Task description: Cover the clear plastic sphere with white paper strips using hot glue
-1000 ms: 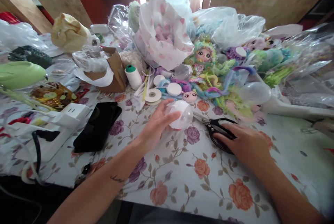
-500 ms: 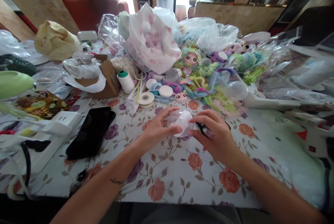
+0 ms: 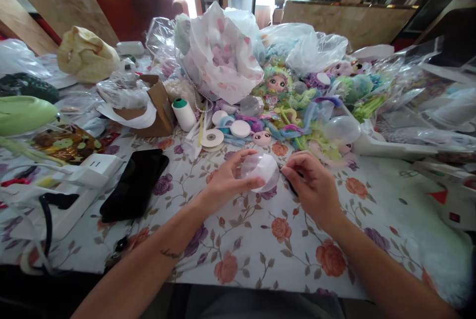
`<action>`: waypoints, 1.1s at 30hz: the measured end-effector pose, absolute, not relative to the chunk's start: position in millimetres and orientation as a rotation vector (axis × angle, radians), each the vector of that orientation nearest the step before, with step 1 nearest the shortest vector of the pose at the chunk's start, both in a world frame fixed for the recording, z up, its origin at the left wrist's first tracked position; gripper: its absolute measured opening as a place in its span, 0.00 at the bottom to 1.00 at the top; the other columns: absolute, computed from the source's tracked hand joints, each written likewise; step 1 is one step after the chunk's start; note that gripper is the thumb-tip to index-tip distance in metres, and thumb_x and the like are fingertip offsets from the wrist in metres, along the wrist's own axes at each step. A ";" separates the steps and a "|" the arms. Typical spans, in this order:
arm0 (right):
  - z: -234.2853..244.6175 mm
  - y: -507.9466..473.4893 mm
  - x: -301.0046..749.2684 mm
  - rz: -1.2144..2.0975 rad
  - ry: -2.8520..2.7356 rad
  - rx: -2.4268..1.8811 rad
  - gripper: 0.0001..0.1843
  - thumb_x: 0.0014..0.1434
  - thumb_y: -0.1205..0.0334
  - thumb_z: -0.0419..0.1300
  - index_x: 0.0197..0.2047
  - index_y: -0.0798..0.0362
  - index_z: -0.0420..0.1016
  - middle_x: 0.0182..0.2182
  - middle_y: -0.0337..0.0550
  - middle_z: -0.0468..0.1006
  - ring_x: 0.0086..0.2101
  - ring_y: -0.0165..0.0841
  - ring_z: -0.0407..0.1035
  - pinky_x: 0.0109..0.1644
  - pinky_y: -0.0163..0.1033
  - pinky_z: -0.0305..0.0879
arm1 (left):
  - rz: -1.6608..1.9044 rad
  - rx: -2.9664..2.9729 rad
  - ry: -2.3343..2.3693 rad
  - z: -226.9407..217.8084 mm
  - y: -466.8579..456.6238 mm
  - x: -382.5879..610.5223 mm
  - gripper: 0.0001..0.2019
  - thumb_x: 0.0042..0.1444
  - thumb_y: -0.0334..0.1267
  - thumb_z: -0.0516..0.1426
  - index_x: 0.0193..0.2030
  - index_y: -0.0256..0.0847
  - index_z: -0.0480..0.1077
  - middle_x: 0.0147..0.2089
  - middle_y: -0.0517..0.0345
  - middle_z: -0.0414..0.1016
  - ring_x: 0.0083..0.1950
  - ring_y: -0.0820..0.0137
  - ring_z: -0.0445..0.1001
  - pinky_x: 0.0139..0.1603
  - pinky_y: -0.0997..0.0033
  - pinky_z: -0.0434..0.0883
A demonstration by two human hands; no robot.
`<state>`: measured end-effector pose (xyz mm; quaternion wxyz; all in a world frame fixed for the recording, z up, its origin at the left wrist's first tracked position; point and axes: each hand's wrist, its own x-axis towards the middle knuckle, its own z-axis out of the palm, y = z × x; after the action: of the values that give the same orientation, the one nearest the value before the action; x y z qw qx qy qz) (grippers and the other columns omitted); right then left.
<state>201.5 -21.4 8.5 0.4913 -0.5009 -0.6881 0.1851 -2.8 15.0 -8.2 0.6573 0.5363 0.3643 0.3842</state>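
My left hand (image 3: 243,172) grips a clear plastic dome (image 3: 273,182) by its left side, thumb across the front. A white patch (image 3: 263,167) shows on or inside the dome; I cannot tell which. My right hand (image 3: 312,185) is closed just right of the dome, thumb and forefinger pinched together close to its edge. Black-handled scissors (image 3: 293,189) show partly beneath the right fingers, mostly hidden by the hand. A tiny dark tip shows at the pinch, too small to make out. Both hands are over the flowered tablecloth (image 3: 253,239).
Behind my hands lie a doll head (image 3: 262,137), a ribbon spool (image 3: 211,138), a thread cone (image 3: 184,114) and a green-haired doll (image 3: 277,83). Black phones (image 3: 132,185) and a power strip (image 3: 70,205) are on the left. A glue gun (image 3: 446,195) sits on the right.
My right fingers have drawn off the dome's right side into a tighter pinch beside it, and less of the scissors shows. My left hand keeps its hold. The view has shifted slightly.
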 end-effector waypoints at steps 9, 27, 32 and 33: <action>11.0 -32.3 201.9 0.734 -1.494 -1.297 0.07 0.61 0.58 0.62 0.33 0.50 0.72 0.27 0.39 0.76 0.28 0.32 0.71 0.29 0.35 0.66 | 1.061 1.024 0.781 -6.4 24.7 -11.4 0.34 0.56 0.42 0.64 0.67 0.55 0.56 0.58 0.54 0.70 0.52 0.64 0.74 0.48 0.67 0.72; -10.2 -25.5 199.8 0.712 -1.743 -1.144 0.28 0.61 0.56 0.65 0.62 0.45 0.65 0.63 0.52 0.68 0.60 0.45 0.66 0.58 0.52 0.72 | 0.946 1.353 0.749 -9.7 14.3 -2.4 0.32 0.51 0.37 0.67 0.62 0.52 0.62 0.63 0.53 0.66 0.57 0.61 0.71 0.49 0.69 0.72; -17.4 -29.4 194.5 0.700 -1.694 -1.155 0.28 0.60 0.59 0.63 0.63 0.46 0.64 0.57 0.52 0.73 0.55 0.43 0.71 0.56 0.49 0.74 | 0.893 1.590 0.910 -8.4 7.1 0.1 0.34 0.50 0.43 0.68 0.63 0.55 0.64 0.67 0.53 0.62 0.63 0.56 0.67 0.51 0.66 0.73; -19.0 -30.1 195.3 0.709 -1.684 -1.158 0.28 0.60 0.59 0.64 0.62 0.47 0.65 0.57 0.51 0.74 0.55 0.42 0.71 0.55 0.48 0.74 | 0.876 1.645 0.945 -8.0 6.2 0.2 0.34 0.50 0.45 0.69 0.64 0.55 0.64 0.67 0.53 0.62 0.63 0.55 0.66 0.52 0.65 0.73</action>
<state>195.3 -30.1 -19.0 0.4699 -0.4726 -0.6872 0.2893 0.2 6.2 -8.0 0.5022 0.6808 0.3909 0.3626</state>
